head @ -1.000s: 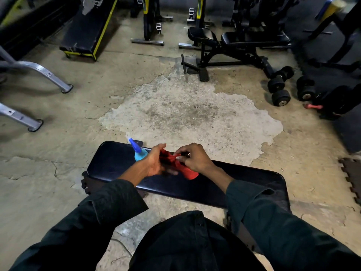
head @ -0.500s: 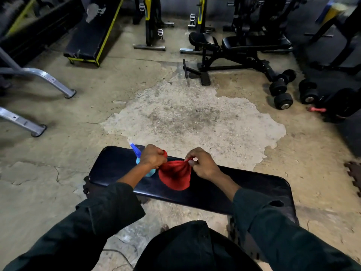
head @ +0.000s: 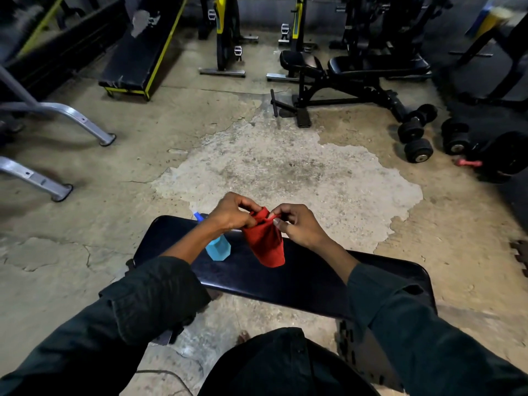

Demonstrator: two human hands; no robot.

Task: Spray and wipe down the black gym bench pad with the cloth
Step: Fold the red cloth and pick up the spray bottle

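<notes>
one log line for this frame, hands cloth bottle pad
left hand: pinching red cloth top | right hand: same | cloth: hanging above bench pad | spray bottle: on pad, unheld

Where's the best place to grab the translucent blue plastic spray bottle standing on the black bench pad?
Grip the blue spray bottle around its neck, just under the trigger head, coming from the left side. It stands upright on the black bench pad, and the left hand and red cloth crowd its right.
</notes>
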